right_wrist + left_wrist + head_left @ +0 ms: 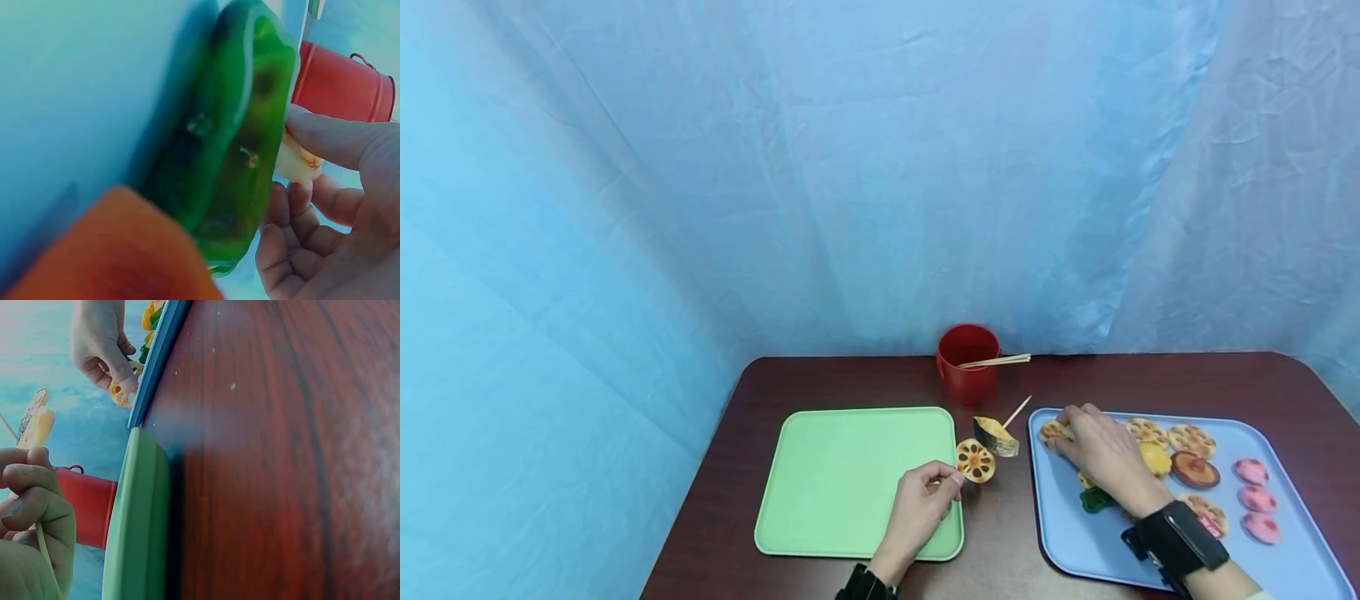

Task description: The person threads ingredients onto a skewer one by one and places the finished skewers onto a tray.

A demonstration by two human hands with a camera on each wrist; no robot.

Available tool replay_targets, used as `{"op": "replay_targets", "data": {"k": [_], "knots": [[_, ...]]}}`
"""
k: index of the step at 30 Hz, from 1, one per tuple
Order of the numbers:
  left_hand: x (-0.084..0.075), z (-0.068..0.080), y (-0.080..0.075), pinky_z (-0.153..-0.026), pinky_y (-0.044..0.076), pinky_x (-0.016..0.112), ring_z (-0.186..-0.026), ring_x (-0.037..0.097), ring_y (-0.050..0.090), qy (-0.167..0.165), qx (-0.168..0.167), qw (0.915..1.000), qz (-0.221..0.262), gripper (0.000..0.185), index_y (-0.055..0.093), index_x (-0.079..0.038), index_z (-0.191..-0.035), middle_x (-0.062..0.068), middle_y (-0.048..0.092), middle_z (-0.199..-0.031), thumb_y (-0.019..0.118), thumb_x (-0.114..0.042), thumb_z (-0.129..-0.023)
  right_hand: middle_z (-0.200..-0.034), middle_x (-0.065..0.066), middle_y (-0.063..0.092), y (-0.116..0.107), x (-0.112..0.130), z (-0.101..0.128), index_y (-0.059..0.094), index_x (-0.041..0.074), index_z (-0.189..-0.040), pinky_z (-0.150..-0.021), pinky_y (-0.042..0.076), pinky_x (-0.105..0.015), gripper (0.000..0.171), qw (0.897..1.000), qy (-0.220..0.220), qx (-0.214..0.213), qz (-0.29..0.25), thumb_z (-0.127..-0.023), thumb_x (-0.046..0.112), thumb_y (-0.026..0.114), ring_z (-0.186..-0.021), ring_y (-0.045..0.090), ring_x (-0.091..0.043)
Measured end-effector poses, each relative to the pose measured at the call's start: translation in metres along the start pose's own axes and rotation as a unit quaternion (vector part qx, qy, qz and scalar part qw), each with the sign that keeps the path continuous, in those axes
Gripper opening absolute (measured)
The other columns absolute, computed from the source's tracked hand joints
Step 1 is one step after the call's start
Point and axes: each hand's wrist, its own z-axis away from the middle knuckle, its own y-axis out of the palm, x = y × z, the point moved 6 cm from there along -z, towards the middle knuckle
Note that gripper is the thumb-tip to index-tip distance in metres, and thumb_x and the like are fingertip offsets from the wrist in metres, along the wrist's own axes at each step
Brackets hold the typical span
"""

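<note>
Head view: left hand [917,510] over the green tray [842,483], fingers curled around a skewer [1017,412] bearing a lotus slice [975,460] and a yellow piece [997,436]; right hand [1101,454] on the blue tray [1075,542], pinching a lotus piece [1052,431]. Left wrist view: fingers [31,506] closed on the skewer's thin stick. Right wrist view: thumb and bent fingers [337,140] gripping a pale piece beside a green pepper [237,137], red cup [340,84] behind.

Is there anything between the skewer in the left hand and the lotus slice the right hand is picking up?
Nothing visible blocks it. The left hand holds the skewer over bare table between the green tray and the blue tray. The right hand pinches the lotus slice at the blue tray's near-left corner.
</note>
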Motion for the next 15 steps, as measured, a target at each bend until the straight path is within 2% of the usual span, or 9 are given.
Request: {"op": "replay_targets", "data": {"k": [4,7,11,15], "knots": [[-0.001,0.001,0.0,-0.046,0.031,0.018,-0.049,0.005,0.045,-0.001,-0.003,1.0,0.009,0.019,0.074,0.005,-0.098,0.0,0.063,-0.071,0.069,-0.013,-0.096,-0.076,-0.005,0.052,0.001,0.001,0.0,0.065,0.003,-0.089,-0.05,0.034,-0.032,0.019,1.0,0.002,-0.003,-0.008,-0.09,0.015,0.079,-0.059,0.043,-0.016],[-0.001,0.001,0.0,-0.046,0.03,0.019,-0.048,0.005,0.043,-0.003,-0.003,0.9999,0.013,0.019,0.073,0.006,-0.098,0.0,0.063,-0.071,0.069,-0.012,-0.097,-0.07,-0.002,0.043,0.001,0.001,0.0,0.059,0.008,-0.082,-0.051,0.029,-0.031,0.022,1.0,0.005,-0.005,-0.019,-0.092,0.014,0.078,-0.058,0.039,-0.017],[0.001,0.0,0.0,-0.046,0.029,0.019,-0.048,0.005,0.042,-0.012,0.003,0.9999,0.011,0.021,0.073,0.007,-0.099,-0.002,0.063,-0.071,0.068,-0.014,-0.097,-0.072,-0.004,0.042,-0.003,0.001,0.002,0.059,0.006,-0.083,-0.054,0.029,-0.032,0.021,0.999,0.014,-0.014,-0.045,-0.094,0.014,0.075,-0.061,0.039,-0.018],[0.002,0.0,0.001,-0.046,0.03,0.019,-0.049,0.005,0.042,-0.01,0.004,0.9999,0.008,0.022,0.073,0.007,-0.099,-0.003,0.063,-0.071,0.068,-0.014,-0.097,-0.077,-0.006,0.054,-0.014,0.002,0.005,0.064,-0.001,-0.096,-0.054,0.034,-0.031,0.021,0.996,0.032,-0.028,-0.083,-0.097,0.018,0.072,-0.062,0.045,-0.018]]}}
